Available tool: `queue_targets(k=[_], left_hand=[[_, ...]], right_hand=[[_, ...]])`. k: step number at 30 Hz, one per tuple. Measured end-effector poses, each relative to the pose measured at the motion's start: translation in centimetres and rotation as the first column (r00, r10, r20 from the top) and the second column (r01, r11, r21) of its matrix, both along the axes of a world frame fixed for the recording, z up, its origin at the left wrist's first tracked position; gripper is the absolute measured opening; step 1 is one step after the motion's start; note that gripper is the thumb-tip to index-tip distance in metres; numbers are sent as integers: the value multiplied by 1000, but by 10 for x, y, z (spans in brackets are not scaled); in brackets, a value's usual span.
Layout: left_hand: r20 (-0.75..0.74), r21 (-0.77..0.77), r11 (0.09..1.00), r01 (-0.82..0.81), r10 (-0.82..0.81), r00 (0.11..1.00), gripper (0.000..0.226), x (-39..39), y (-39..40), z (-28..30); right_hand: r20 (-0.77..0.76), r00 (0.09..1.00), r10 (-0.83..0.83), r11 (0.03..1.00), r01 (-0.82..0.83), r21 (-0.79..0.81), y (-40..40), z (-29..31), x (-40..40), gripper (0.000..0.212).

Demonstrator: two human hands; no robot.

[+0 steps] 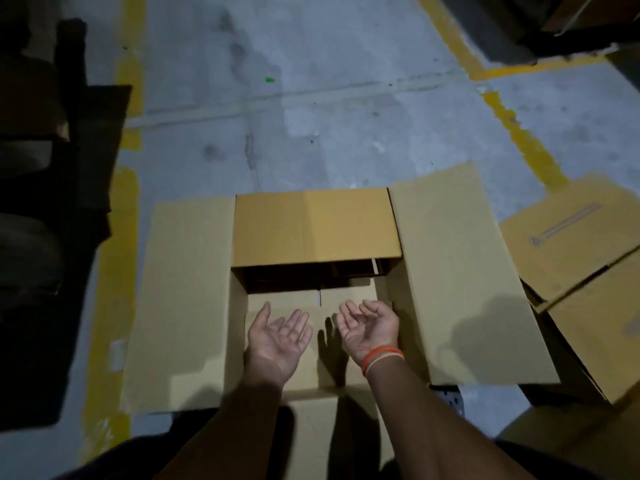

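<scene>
A brown cardboard box (460,271) stands open on the floor below me, its left and right flaps spread flat outward and its far flap partly folded over the opening. My left hand (277,337) is held palm up over the inside of the box, fingers relaxed and holding nothing. Beside it, my right hand (369,327) is also palm up with loosely curled fingers and nothing in it. An orange band circles the right wrist. The box's far inner part lies in shadow.
More cardboard boxes (581,265) lie at the right, touching the open box's right flap. Dark stacked objects (52,202) fill the left side. The grey concrete floor (311,98) carries yellow painted lines, with a small green speck (269,80) farther off.
</scene>
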State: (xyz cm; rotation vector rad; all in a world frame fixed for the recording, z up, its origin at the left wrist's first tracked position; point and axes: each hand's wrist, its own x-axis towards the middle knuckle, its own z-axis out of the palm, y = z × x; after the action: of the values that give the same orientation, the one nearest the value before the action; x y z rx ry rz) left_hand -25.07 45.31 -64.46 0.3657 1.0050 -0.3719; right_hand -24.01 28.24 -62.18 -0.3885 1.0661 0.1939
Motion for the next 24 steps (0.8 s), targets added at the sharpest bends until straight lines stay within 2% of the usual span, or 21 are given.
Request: queue_targets(k=[2, 4, 7, 8, 9, 10, 11, 12, 13, 14, 15, 16, 17, 18, 19, 20, 22, 24], left_hand=[[44, 38, 999, 30, -31, 999, 90, 28, 2, 3], [114, 124, 991, 51, -65, 991, 84, 61, 1, 15], [307, 274, 956, -103, 15, 952, 66, 117, -6, 46], [415, 335, 931, -145, -8, 910, 59, 135, -9, 57], [513, 440, 885, -153, -109, 851, 56, 154, -11, 66], [565, 590, 794, -147, -276, 777, 56, 173, -12, 70], [541, 754, 638, -156, -469, 698, 57, 195, -11, 68], [423, 893, 415, -174, -640, 641, 60, 217, -8, 61], [224, 973, 137, -186, -762, 608, 65, 241, -4, 51], [-27, 975, -149, -165, -816, 578, 73, 261, 2, 37], [-290, 916, -389, -97, -809, 512, 82, 275, 8, 21], [-512, 823, -567, -18, -756, 408, 91, 282, 15, 6], [-656, 733, -679, 27, -696, 293, 98, 285, 23, -7], [-732, 668, -744, 26, -650, 206, 103, 284, 29, -17], [-765, 631, -776, -4, -623, 164, 106, 281, 33, -25], [-783, 600, -798, -50, -599, 164, 108, 275, 36, -28], [-805, 531, -842, -96, -537, 252, 110, 259, 38, -32], [-823, 475, -876, 88, -406, 397, 114, 236, 41, -32]], right_hand=[[30, 999, -35, 999, 35, -2, 1, -2, 29, 14], [111, 993, -47, 998, 50, -26, -2, 3, 61, 28], [368, 929, -35, 997, 56, -45, -11, 20, 118, 46], [458, 889, 18, 994, 35, -108, -12, 26, 140, 43], [523, 845, 112, 976, 6, -218, -13, 30, 163, 41], [533, 802, 268, 918, -45, -395, -12, 33, 185, 48], [457, 757, 467, 776, -103, -622, -12, 32, 208, 60], [295, 706, 644, 535, -141, -833, -14, 29, 229, 67], [68, 624, 779, 215, -163, -963, -18, 21, 249, 72], [-188, 509, 840, -110, -179, -978, -22, 10, 266, 74], [-402, 385, 831, -361, -176, -916, -27, -2, 279, 75], [-552, 278, 786, -523, -176, -834, -30, -13, 286, 73], [-652, 192, 733, -625, -188, -758, -31, -21, 287, 71], [-714, 130, 688, -686, -205, -698, -31, -28, 286, 75], [-749, 83, 658, -721, -215, -658, -31, -36, 283, 84], [-765, 52, 642, -739, -221, -636, -30, -39, 280, 94], [-761, 48, 647, -731, -247, -637, -28, -39, 276, 101], [-750, 85, 656, -723, -215, -657, -27, -36, 269, 100]])
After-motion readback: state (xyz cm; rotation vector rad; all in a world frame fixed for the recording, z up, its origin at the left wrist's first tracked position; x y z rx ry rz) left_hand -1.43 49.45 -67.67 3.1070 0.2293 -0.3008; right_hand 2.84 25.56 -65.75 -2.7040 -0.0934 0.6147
